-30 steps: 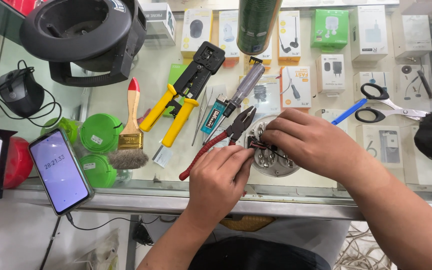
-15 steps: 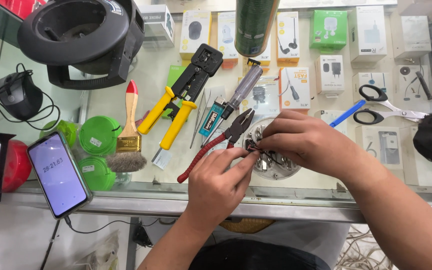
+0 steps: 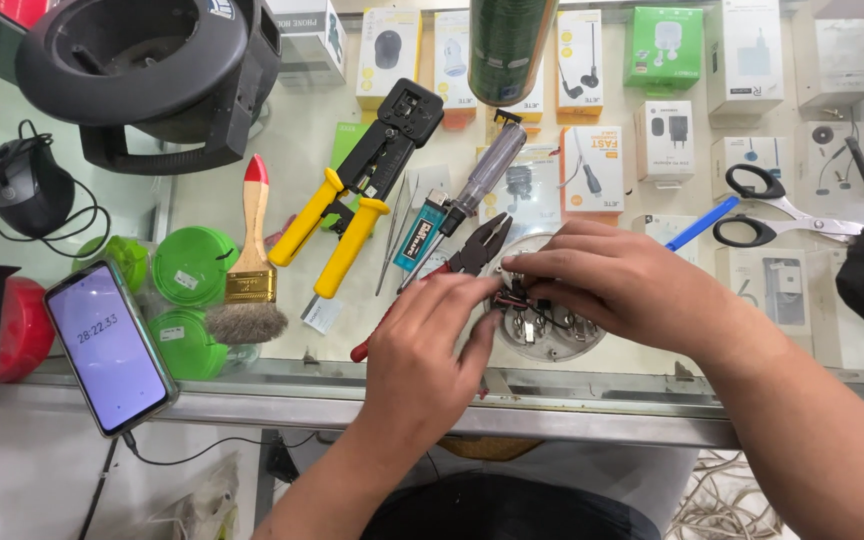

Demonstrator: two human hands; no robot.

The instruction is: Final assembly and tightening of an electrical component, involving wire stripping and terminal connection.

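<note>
Left hand (image 3: 422, 350) lies nearest, over the glass table (image 3: 282, 375); its fingers close narrowly on red and dark wires at the round grey part (image 3: 552, 335). Right hand (image 3: 622, 285) covers the part's far side, fingers pinched on the same wire bundle. The part rests on the table near its front edge. Versus half a second ago: both hands sit at the same spot, the left fingertips slightly closer to the wires. Red pliers (image 3: 452, 270) lie partly under the left hand. Left of them: phone (image 3: 107, 345), brush (image 3: 247, 270), green tubs (image 3: 192, 290). Farther: yellow crimper (image 3: 352, 210), screwdriver (image 3: 477, 185), scissors (image 3: 772, 205).
</note>
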